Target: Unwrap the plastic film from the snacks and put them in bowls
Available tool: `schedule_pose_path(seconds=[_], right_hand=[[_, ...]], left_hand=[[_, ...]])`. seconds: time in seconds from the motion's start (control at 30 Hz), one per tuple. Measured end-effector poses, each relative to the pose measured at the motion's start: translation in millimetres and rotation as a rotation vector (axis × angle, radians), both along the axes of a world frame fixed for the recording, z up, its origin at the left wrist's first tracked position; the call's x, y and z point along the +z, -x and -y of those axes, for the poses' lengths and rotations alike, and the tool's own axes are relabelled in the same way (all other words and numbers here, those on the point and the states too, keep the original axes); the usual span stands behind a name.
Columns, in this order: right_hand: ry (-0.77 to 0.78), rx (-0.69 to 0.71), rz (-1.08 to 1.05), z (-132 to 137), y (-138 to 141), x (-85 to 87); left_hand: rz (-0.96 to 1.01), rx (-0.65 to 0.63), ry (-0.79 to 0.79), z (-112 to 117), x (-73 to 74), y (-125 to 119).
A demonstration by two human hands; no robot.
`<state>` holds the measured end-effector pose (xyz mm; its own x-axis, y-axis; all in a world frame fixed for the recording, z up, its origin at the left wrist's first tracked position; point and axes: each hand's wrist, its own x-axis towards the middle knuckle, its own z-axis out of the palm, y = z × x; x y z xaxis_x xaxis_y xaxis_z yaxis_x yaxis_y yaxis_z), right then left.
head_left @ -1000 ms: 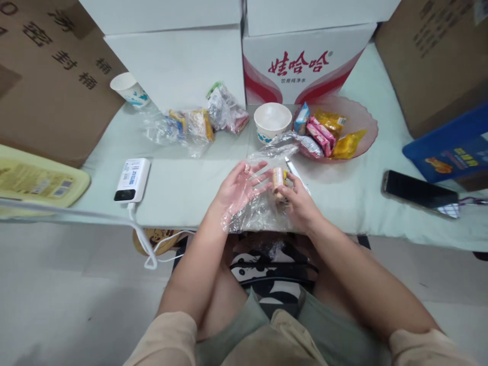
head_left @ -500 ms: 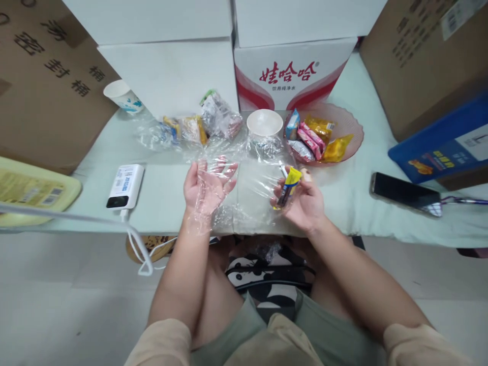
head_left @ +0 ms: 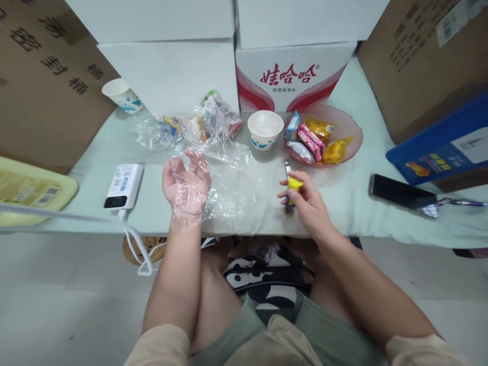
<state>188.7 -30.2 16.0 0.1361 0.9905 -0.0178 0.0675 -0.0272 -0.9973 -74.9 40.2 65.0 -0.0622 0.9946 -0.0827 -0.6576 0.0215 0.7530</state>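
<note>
My left hand [head_left: 186,185] is palm up with its fingers apart and loosely curled. Clear plastic film [head_left: 232,190] clings over its palm and wrist and spreads right across the cloth. In my right hand [head_left: 308,201] is a small snack packet [head_left: 293,187], yellow and dark, pinched between thumb and fingers. A thin pale tip [head_left: 287,165] sticks up beyond those fingers; its kind is unclear. Behind the hands stand a white paper cup [head_left: 263,137] with blue print and a pink clear bowl [head_left: 354,134] of wrapped snacks. Bagged snacks [head_left: 221,114] lie behind the film.
A white power bank [head_left: 124,185] with a cable lies left, near a yellow bottle [head_left: 34,195]. Another paper cup [head_left: 122,96] tilts at the back left. Right are a phone [head_left: 404,194] and a blue package [head_left: 438,145]. White boxes [head_left: 293,76] and cardboard cartons [head_left: 49,101] wall the back and sides.
My left hand has moved left, drawing the film off the front of the paper cup and away from my right hand. My right hand has turned over, fingers closer around the packet.
</note>
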Motion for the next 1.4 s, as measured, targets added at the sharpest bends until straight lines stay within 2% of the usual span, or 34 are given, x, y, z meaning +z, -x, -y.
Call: schedule_pose_path(seconds=[0.07, 0.13, 0.2, 0.27, 0.47, 0.67, 0.8, 0.93, 1.0, 1.13, 1.23, 1.33, 1.4], right_hand=[[-0.116, -0.151, 0.322, -2, -17, 4.3], [-0.174, -0.238, 0.641, -6, -28, 3.2], [-0.171, -0.197, 0.869, -10, -31, -2.9], [-0.145, -0.122, 0.983, -13, -29, -10.5], [-0.033, -0.110, 1.028, -11, -30, -17.0], [-0.122, -0.044, 0.880, -8, -50, -20.9], [-0.150, -0.019, 0.869, -7, -49, -17.7], [-0.161, 0.163, 0.833, 6, -47, -3.8], [-0.111, 0.219, 0.816, 17, -53, 6.6], [0.037, 0.158, 0.834, 24, -77, 37.6], [0.005, 0.005, 0.937, 0, -97, 65.9], [-0.005, -0.176, 1.076, -51, -113, 86.6], [-0.003, -0.176, 1.105, -88, -123, 91.6]], left_hand=[[0.057, -0.049, 0.007, 0, -1.2, -2], [0.119, -0.095, 0.026, 0, -2.4, -5], [0.152, -0.118, 0.049, -1, -2.9, -9], [0.149, -0.126, 0.067, -3, -2.8, -14], [0.123, -0.171, 0.084, -5, -1.5, -22], [0.112, -0.110, 0.079, -10, -5.8, -20], [0.046, -0.097, 0.053, -13, -9.8, -17], [0.009, -0.088, 0.064, -11, -9.5, -17], [-0.005, -0.104, 0.077, -9, -8.5, -17], [-0.051, -0.135, 0.088, -7, -6.8, -17], [-0.073, -0.139, 0.077, -8, -6.6, -18], [-0.062, -0.143, 0.069, -10, -7.3, -19], [-0.039, -0.147, 0.076, -11, -7.7, -21]])
